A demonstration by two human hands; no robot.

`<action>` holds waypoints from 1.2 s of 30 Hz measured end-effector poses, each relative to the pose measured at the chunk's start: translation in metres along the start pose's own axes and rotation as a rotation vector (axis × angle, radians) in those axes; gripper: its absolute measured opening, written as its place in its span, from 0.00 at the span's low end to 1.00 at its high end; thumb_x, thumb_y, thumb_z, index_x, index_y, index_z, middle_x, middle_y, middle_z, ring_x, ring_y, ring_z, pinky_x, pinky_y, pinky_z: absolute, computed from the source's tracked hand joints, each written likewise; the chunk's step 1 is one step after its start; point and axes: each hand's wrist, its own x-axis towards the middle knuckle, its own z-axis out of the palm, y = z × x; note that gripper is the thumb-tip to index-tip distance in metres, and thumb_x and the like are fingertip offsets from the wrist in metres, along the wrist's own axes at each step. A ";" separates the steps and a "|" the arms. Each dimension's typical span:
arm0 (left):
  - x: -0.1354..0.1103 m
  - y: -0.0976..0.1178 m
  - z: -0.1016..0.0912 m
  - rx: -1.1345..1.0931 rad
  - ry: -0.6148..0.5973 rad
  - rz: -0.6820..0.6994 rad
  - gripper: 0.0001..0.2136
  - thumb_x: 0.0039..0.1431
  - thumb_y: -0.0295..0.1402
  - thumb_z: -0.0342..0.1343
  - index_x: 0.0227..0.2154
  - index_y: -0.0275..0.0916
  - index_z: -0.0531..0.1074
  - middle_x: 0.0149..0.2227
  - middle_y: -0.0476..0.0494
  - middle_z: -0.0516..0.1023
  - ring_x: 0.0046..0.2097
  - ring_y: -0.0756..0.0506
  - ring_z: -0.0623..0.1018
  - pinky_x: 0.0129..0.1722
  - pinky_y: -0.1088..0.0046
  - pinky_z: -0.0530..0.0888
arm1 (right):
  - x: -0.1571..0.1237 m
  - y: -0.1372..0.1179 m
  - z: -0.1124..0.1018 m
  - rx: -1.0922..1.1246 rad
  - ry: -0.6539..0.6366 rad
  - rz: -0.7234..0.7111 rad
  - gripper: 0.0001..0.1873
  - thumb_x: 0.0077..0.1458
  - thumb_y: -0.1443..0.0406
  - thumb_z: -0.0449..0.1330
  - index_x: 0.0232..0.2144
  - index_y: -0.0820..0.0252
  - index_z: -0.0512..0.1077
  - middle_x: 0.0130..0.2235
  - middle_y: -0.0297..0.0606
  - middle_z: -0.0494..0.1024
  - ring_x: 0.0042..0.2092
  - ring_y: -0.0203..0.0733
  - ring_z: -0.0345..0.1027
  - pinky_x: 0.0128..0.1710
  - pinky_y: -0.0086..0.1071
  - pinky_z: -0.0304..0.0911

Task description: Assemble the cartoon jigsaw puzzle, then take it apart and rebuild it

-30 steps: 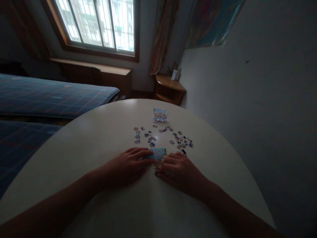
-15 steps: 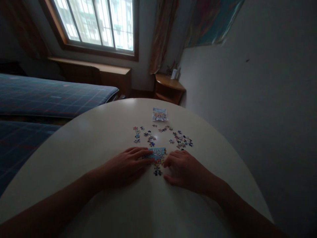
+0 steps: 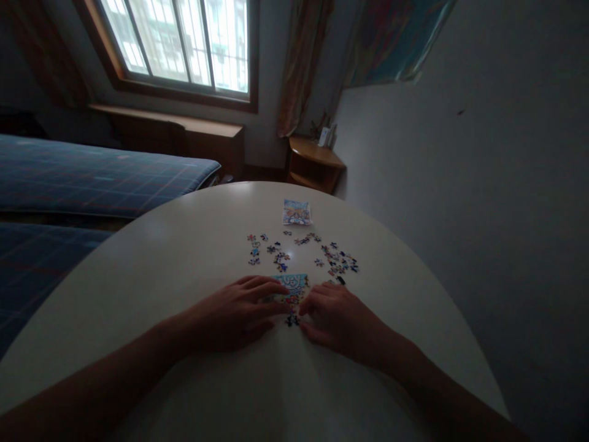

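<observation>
A partly joined jigsaw block [image 3: 291, 287], blue on top, lies on the round white table [image 3: 193, 245] between my two hands. My left hand [image 3: 234, 310] rests flat, fingers stretched out, with its fingertips against the block's left edge. My right hand [image 3: 334, 316] lies on the table with its fingers curled toward the block's right side; whether it holds a piece is hidden. Several loose puzzle pieces [image 3: 338, 261] are scattered beyond the block. A small printed picture card [image 3: 297, 212] lies farther back.
The table's far and right edges curve close to a grey wall [image 3: 483, 184]. A bed with a blue checked cover [image 3: 92, 178] is at the left. A wooden corner shelf [image 3: 315, 162] and a window [image 3: 184, 43] are behind.
My right hand drew back to the right, then moved in again toward the block's right side. My left hand slid slightly along the block's lower edge.
</observation>
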 end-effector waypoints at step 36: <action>0.001 0.003 -0.008 -0.084 -0.054 0.030 0.20 0.60 0.31 0.56 0.55 0.47 0.68 0.60 0.47 0.71 0.59 0.41 0.71 0.60 0.58 0.68 | 0.005 0.001 0.011 -0.072 0.046 -0.049 0.02 0.55 0.71 0.60 0.33 0.60 0.72 0.34 0.37 0.76 0.38 0.41 0.68 0.41 0.33 0.60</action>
